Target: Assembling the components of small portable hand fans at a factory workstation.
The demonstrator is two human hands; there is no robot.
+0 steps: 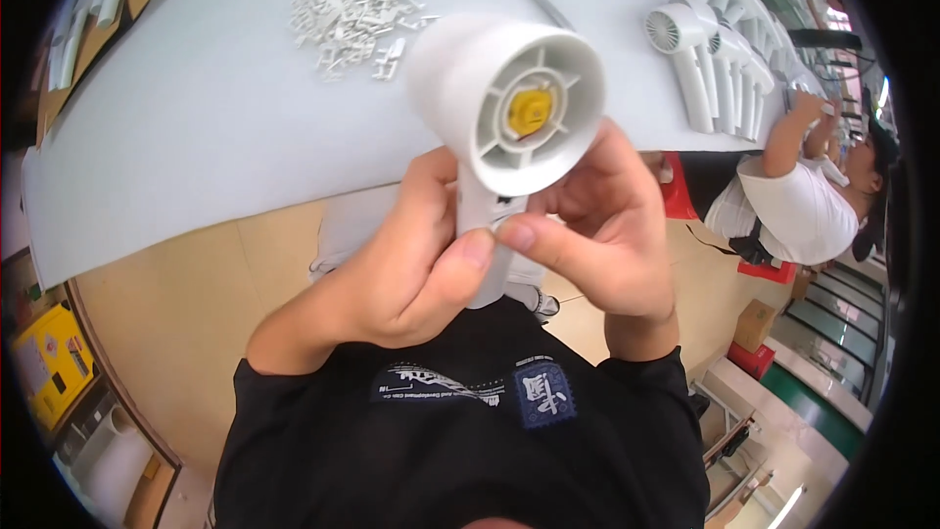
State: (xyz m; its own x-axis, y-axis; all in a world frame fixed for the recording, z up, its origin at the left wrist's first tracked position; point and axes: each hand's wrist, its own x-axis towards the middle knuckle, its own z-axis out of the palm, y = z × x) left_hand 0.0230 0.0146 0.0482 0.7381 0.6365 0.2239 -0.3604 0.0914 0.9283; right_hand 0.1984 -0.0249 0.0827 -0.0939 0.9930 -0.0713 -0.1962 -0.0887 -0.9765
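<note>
A white plastic hand-held fan body (490,78) is held up close to the camera, its round open end facing me with spokes and a yellow part (531,110) at the hub. My left hand (411,264) wraps the fan's handle from the left, thumb pressed on it. From the right, my right hand (607,225) grips the same handle just below the round head, thumb meeting the left thumb. The lower end of the handle (487,289) shows between the two hands.
A white table (196,137) lies beyond, with a heap of several small white plastic parts (357,12) and a row of finished white fans (715,49) at the right. Another person in a white shirt (798,206) works at the right. A yellow box (49,362) sits low left.
</note>
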